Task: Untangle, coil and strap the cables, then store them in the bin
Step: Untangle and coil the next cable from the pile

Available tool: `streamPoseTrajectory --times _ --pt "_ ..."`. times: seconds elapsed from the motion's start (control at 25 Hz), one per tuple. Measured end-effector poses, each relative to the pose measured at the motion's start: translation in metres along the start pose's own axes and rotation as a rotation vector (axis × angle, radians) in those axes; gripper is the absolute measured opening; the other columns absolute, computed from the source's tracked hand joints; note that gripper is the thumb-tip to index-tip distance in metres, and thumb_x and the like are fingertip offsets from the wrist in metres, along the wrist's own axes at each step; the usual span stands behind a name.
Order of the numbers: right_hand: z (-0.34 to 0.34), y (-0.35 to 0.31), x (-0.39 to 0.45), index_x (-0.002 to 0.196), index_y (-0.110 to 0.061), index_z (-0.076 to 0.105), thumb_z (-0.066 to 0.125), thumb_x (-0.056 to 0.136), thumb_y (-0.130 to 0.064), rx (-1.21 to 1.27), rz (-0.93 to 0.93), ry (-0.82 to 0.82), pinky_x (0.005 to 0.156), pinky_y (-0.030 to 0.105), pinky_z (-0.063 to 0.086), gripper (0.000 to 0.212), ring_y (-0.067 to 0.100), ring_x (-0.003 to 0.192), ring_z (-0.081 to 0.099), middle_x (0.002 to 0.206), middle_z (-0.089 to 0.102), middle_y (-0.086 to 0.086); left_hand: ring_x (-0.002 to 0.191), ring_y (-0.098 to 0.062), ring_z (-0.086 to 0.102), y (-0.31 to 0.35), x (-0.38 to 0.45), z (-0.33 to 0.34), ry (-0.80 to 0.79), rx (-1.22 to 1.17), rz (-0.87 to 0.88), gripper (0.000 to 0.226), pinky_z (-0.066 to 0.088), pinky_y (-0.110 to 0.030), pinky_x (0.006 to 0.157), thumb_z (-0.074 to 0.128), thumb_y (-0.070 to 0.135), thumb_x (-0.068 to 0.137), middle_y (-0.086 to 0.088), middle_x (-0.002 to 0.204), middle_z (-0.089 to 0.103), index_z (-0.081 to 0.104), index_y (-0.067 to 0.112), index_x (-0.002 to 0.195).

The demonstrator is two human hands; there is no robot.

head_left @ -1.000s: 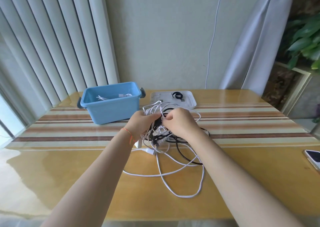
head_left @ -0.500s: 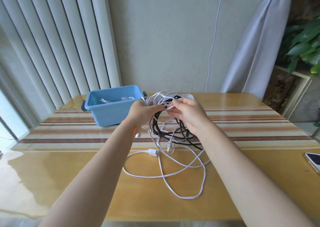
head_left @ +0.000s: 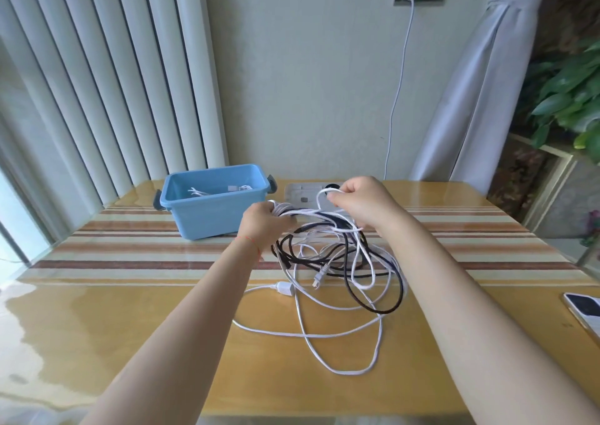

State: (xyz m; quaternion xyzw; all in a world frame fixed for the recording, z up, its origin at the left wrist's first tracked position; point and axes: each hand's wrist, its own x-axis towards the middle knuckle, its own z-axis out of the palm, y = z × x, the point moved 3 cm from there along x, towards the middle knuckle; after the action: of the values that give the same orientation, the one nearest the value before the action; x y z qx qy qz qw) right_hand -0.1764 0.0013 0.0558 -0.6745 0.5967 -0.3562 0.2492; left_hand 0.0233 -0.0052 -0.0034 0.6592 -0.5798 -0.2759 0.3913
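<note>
A tangle of white cables and a black cable hangs from both hands over the middle of the table. My left hand grips a bunch of white and black strands. My right hand pinches a white loop lifted above the tangle. The lower loops and a white plug lie on the tabletop. The blue bin stands behind my left hand and holds a coiled white cable.
A white lid with a black strap on it lies flat behind my hands. A phone lies at the table's right edge. A white cord runs down the wall from a socket. Vertical blinds at left, curtain and plant at right.
Both hands have risen off the table and drawn apart, lifting the tangle. My right hand has pulled a white loop up and to the right.
</note>
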Motion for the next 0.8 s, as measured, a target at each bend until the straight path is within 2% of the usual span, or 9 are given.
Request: streamPoseTrajectory --times 0.12,0.2,0.28,0.36,0.44,0.56,0.64,0.72,0.8 --pt "0.003 0.012 -0.001 0.068 -0.015 0.064 0.066 0.09 -0.033 0.135 0.078 -0.133 0.046 0.021 0.028 0.028 0.013 0.039 0.027 0.051 0.027 -0.002 0.042 -0.009 0.033 0.011 -0.008 -0.009 -0.325 -0.248 -0.019 0.044 0.027 -0.021 0.043 0.081 0.046 0.075 -0.001 0.063 0.055 0.071 0.006 0.088" --pt "0.003 0.011 -0.001 0.073 -0.015 0.068 0.062 0.095 -0.032 0.175 0.071 -0.155 0.044 0.019 0.021 0.028 0.013 0.04 0.023 0.052 0.026 -0.002 0.037 -0.006 0.032 0.018 -0.01 -0.023 -0.339 -0.191 0.002 0.034 0.026 -0.019 0.039 0.076 0.04 0.084 -0.001 0.065 0.059 0.069 0.007 0.081" --pt "-0.006 0.004 0.003 0.073 -0.017 0.069 0.061 0.095 -0.031 0.007 -0.004 -0.06 0.048 0.023 0.028 0.027 0.013 0.048 0.036 0.054 0.041 -0.003 0.038 -0.009 0.027 0.022 -0.009 -0.035 -0.395 -0.039 0.026 0.042 0.022 -0.019 0.04 0.071 0.04 0.088 0.004 0.051 0.04 0.05 0.016 0.061" --pt "-0.014 -0.005 0.006 0.072 -0.018 0.07 0.063 0.093 -0.031 -0.149 -0.063 0.021 0.053 0.025 0.031 0.026 0.009 0.055 0.043 0.057 0.048 -0.007 0.04 -0.011 0.018 0.02 -0.005 -0.038 -0.439 -0.15 -0.001 0.046 0.015 -0.021 0.041 0.063 0.04 0.094 0.005 0.05 0.024 0.035 0.02 0.062" --pt "-0.016 -0.01 0.006 0.07 -0.018 0.071 0.066 0.089 -0.033 -0.223 -0.075 -0.036 0.053 0.025 0.033 0.024 0.011 0.057 0.047 0.056 0.051 -0.006 0.037 -0.01 0.016 0.008 0.003 -0.036 -0.278 -0.413 -0.095 0.042 0.013 -0.017 0.039 0.057 0.032 0.099 0.006 0.048 0.022 0.032 0.022 0.066" --pt "-0.011 -0.007 -0.001 0.064 -0.016 0.068 0.069 0.085 -0.037 -0.4 -0.035 -0.228 0.055 0.025 0.036 0.03 0.017 0.06 0.053 0.059 0.056 -0.001 0.032 -0.01 0.019 -0.017 0.009 -0.031 0.001 -0.658 -0.245 0.042 0.015 -0.014 0.04 0.055 0.027 0.098 0.006 0.041 0.024 0.031 0.021 0.064" --pt "-0.011 -0.004 -0.003 0.06 -0.014 0.063 0.065 0.086 -0.053 -0.632 0.037 -0.304 0.052 0.025 0.035 0.046 0.017 0.053 0.05 0.054 0.053 0.0 0.033 -0.013 0.023 -0.033 0.014 -0.025 0.103 -0.683 -0.294 0.04 0.021 -0.017 0.042 0.057 0.029 0.096 0.003 0.043 0.028 0.036 0.018 0.064" --pt "-0.016 -0.004 -0.002 0.063 -0.011 0.063 0.061 0.082 -0.066 -0.787 0.122 -0.295 0.056 0.024 0.042 0.058 0.019 0.053 0.057 0.049 0.057 0.0 0.036 -0.015 0.026 -0.042 0.017 -0.019 0.158 -0.66 -0.309 0.039 0.024 -0.02 0.043 0.058 0.031 0.094 -0.002 0.051 0.029 0.038 0.016 0.064" --pt "-0.018 -0.004 -0.001 0.066 -0.01 0.062 0.064 0.081 -0.064 -0.837 0.178 -0.314 0.064 0.025 0.05 0.056 0.02 0.056 0.064 0.049 0.062 0.0 0.039 -0.017 0.026 -0.045 0.018 -0.015 0.186 -0.68 -0.326 0.038 0.026 -0.022 0.044 0.057 0.032 0.093 -0.004 0.055 0.03 0.039 0.016 0.064"
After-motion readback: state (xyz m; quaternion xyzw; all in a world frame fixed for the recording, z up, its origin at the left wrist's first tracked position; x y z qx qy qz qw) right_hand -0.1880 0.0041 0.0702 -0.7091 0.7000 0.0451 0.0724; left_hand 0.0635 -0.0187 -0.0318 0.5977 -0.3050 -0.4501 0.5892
